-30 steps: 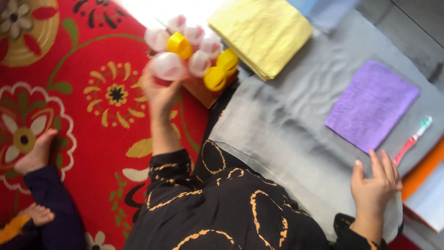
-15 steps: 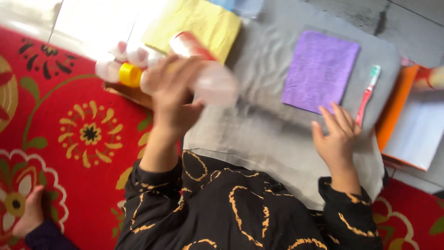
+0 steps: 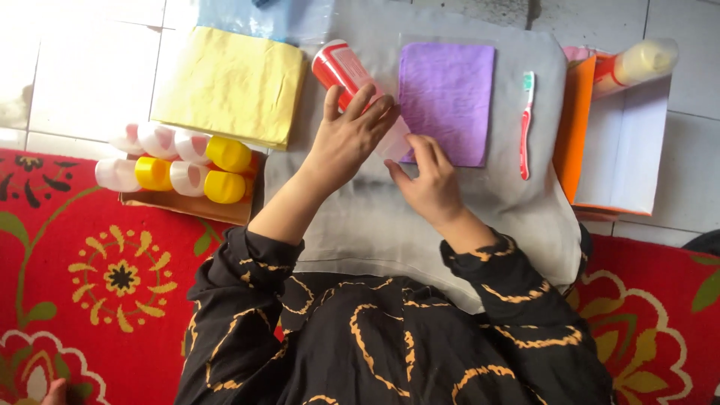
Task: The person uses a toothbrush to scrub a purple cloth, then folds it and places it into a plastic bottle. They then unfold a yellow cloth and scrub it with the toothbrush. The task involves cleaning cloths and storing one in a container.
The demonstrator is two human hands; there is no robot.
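While a red-capped bottle (image 3: 352, 79) lies tilted over grey cloth (image 3: 465, 202) beside a purple cloth (image 3: 448, 97), the left hand (image 3: 346, 142) curls loosely spread fingers (image 3: 371, 112) around it; the right hand (image 3: 429, 184) pinches its lower end, which both hands largely hide.

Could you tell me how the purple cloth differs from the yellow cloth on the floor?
The purple cloth is smaller and thin, lying on the grey mat; the yellow cloth is larger and thicker, lying on the white tiles. The right hand touches the purple cloth's edge; no hand touches the yellow cloth. Both lie flat, folded into rectangles.
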